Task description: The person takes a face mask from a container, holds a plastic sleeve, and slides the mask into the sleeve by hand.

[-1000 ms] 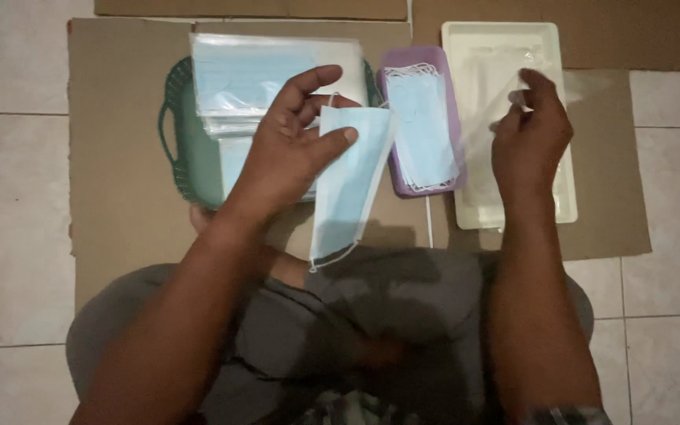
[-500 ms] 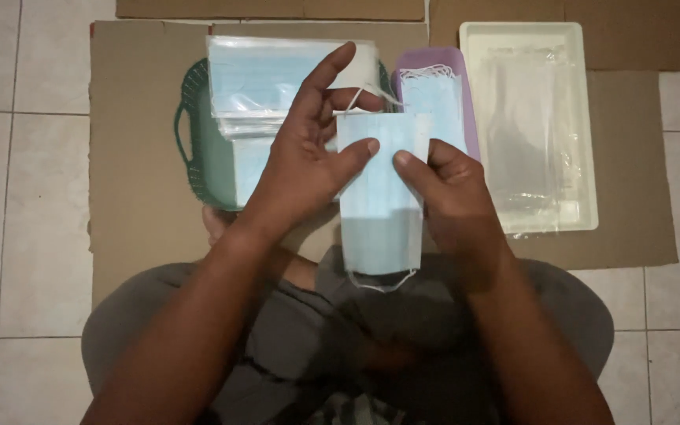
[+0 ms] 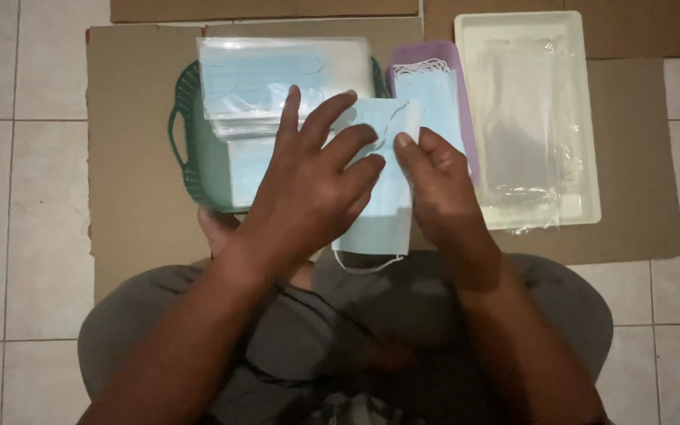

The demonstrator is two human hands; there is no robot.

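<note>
A light blue face mask with white ear loops hangs upright between my two hands, above my lap. My left hand lies flat over its left half, fingers spread and pointing up. My right hand pinches its right edge with the thumb on the front. Behind my hands, a purple tray holds several loose blue masks. A green basket at the left carries a stack of masks sealed in clear bags.
A cream tray at the right holds clear plastic bags. All three containers rest on brown cardboard sheets laid over a white tiled floor. My crossed legs in grey trousers fill the lower frame.
My right hand left the cream tray and came to the mask's right edge. My left hand went from gripping the mask's top corner to lying flat across it. The mask moved slightly up.
</note>
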